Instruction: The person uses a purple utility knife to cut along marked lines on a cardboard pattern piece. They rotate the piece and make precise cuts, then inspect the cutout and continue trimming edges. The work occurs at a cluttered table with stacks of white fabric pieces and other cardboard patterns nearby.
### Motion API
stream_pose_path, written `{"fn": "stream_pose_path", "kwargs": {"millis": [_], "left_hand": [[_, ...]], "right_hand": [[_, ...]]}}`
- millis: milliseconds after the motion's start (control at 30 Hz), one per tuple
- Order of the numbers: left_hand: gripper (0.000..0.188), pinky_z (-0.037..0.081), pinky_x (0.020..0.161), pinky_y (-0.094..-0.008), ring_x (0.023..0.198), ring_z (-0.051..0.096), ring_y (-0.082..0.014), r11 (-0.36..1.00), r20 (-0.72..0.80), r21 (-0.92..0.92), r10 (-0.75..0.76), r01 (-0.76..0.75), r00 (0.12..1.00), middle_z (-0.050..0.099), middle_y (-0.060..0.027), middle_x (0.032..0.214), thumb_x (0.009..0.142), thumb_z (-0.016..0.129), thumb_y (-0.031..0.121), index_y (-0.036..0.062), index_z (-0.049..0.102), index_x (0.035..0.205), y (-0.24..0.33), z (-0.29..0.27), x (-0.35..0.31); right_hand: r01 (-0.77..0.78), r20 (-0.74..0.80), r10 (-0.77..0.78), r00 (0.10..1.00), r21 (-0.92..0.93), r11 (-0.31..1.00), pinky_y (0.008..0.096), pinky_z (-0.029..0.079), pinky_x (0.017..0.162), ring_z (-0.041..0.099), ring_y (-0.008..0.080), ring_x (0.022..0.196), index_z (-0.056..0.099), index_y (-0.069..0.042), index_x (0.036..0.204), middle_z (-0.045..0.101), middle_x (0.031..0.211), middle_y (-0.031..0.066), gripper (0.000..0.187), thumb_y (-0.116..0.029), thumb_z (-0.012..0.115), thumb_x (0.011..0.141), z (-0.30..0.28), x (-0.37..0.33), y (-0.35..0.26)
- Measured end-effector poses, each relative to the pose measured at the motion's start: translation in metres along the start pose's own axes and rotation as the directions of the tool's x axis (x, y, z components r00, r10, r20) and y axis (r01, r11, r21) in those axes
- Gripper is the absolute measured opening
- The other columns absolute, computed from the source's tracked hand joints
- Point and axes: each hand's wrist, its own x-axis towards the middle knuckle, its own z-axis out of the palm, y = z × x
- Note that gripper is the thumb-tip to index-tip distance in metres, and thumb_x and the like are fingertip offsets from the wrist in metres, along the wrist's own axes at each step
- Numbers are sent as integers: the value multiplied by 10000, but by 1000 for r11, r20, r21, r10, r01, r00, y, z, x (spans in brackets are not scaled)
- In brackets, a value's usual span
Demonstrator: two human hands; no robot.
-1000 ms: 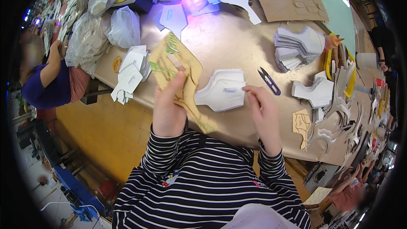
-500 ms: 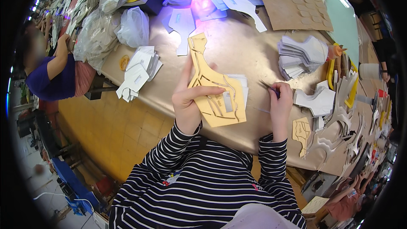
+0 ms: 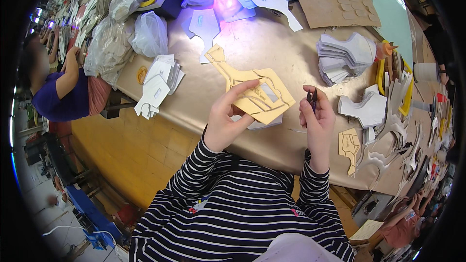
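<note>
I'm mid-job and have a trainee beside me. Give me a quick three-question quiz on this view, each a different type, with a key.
1. Multiple choice: what is in the right hand?
A) a glue bottle
B) dark pointed snips
C) a roll of thread

2. True or false: the left hand is empty.

3. Fill in the blank: a loose template lies on the table, to the ___ of the right hand.

Key:
1. B
2. False; it holds a slotted tan template.
3. right
</note>
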Motion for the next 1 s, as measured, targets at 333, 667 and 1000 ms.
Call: {"fn": "stream_pose_path", "kwargs": {"millis": [333, 667, 1000], "left_hand": [[497, 458, 977, -282, 1189, 520, -160, 971, 22, -197, -131, 133, 991, 512, -115, 1339, 891, 610, -41, -38, 466, 1367, -5, -7, 12], [420, 520, 782, -228, 906, 622, -80, 954, 19, -213, -213, 212, 977, 633, -58, 1114, 936, 624, 38, -5, 508, 1337, -41, -21, 59], [352, 452, 528, -239, 570, 595, -106, 822, -128, 304, -465, 482, 876, 619, -56, 686, 922, 626, 78, 89, 581, 1272, -37, -42, 88]], "right_hand": [[-49, -3, 49, 999, 106, 993, 173, 279, 491, 358, 15, 558, 560, 24, 1217, 409, 668, -65, 318, -212, 505, 1010, 3, 3, 8], [-89, 64, 87, 994, 30, 996, 172, 253, 497, 342, 6, 571, 604, 5, 1138, 412, 678, -70, 257, -199, 503, 1019, -5, 33, 20], [-75, 33, 86, 996, -251, 965, 190, 426, 632, 507, 51, 669, 570, 11, 1292, 601, 845, 12, 340, -72, 569, 963, 1, 78, 29]]}}
